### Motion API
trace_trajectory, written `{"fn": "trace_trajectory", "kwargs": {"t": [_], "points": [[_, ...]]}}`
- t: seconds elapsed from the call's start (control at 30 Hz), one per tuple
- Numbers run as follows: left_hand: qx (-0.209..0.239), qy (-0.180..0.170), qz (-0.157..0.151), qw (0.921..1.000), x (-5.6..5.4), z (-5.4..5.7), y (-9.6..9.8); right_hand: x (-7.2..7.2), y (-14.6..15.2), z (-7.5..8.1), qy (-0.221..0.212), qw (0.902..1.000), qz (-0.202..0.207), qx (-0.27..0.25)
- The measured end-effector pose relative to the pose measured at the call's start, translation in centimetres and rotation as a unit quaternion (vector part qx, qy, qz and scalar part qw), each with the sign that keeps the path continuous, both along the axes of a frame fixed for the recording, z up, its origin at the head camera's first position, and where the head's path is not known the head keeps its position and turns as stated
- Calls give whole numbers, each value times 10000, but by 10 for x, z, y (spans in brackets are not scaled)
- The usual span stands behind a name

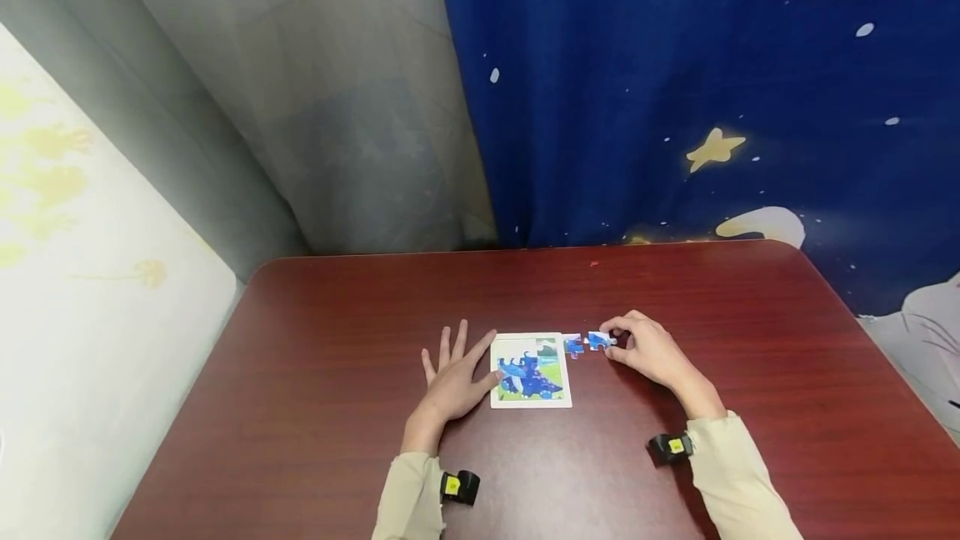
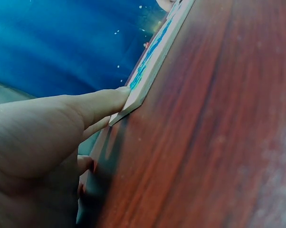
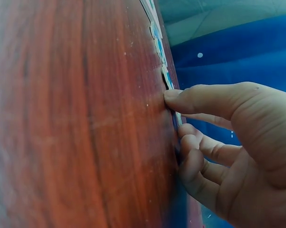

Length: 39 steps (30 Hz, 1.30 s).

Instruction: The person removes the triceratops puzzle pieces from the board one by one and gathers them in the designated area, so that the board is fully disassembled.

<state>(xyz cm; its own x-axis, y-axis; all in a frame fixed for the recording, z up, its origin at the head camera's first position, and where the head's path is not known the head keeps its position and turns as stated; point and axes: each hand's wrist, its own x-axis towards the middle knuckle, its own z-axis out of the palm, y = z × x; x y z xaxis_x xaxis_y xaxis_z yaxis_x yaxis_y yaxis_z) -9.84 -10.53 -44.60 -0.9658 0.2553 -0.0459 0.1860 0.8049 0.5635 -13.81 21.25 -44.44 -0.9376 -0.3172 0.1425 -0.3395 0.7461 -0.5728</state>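
Observation:
A square jigsaw puzzle tray [image 1: 531, 405] with a pale rim lies on the table, holding a picture of a blue dinosaur on green. The upper left part of its inside is pale and bare. My left hand [image 1: 453, 386] rests at its left side with fingers spread; the thumb [image 2: 118, 96] presses on the rim. Just right of the tray's upper corner lies a loose blue puzzle piece [image 1: 573, 346]. Beside that one, my right hand [image 1: 654, 354] pinches another blue-and-white puzzle piece [image 1: 597, 341] between thumb and fingers, low at the tabletop.
The reddish-brown wooden table [image 1: 337, 390] has rounded far corners. Behind it hang a grey curtain [image 1: 360, 123] and a blue one [image 1: 600, 107] with stars. A white panel [image 1: 97, 273] stands at the left. A tiny red speck [image 1: 594, 263] lies near the far edge.

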Motion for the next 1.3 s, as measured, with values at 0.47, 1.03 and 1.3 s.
{"fn": "trace_trajectory", "kwargs": {"t": [0.47, 1.03, 1.3], "points": [[-13, 52, 19, 10000, -1, 2, 0, -2, -1, 1, -116, 9996, -66, -240], [99, -50, -42, 9999, -1, 0, 0, 4, -2, -1, 3, 9979, -338, -547], [101, -39, -37, 9999, -1, -1, -1, 10, -38, 10, 279, 9980, 152, -548]]}}
